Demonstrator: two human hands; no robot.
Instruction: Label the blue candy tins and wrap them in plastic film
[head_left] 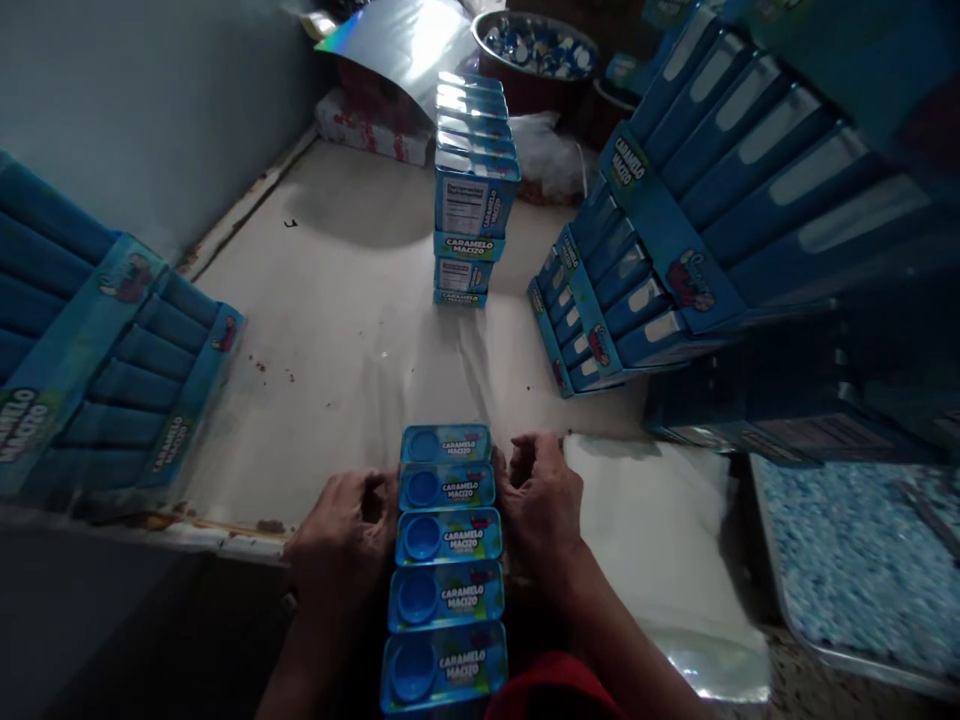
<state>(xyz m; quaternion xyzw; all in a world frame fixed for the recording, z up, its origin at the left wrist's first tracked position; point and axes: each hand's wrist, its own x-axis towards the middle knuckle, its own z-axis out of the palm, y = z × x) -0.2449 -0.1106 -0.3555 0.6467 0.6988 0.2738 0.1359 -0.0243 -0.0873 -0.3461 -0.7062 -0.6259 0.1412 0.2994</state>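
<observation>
A row of several blue candy boxes [448,538], their tops printed "CARAMELO MACIZO" and each with a round blue recess, stretches from the table's front edge toward me. On its left side my left hand [346,540] presses with curled fingers. Against the right side, near the far end, my right hand [544,500] is likewise closed, thumb and fingers bent. The row is held between both hands; the fingertips are partly hidden. Straight ahead stands a stack of similar blue boxes [476,190] in printed display trays.
Stacked blue display packs stand at the left [127,350] and right [660,230]. A pale sheet [660,540] lies right of my hand, beside a metal tray [780,590] of blue-white pieces. Behind are a round tub [480,35] and a shiny silver sheet [405,40].
</observation>
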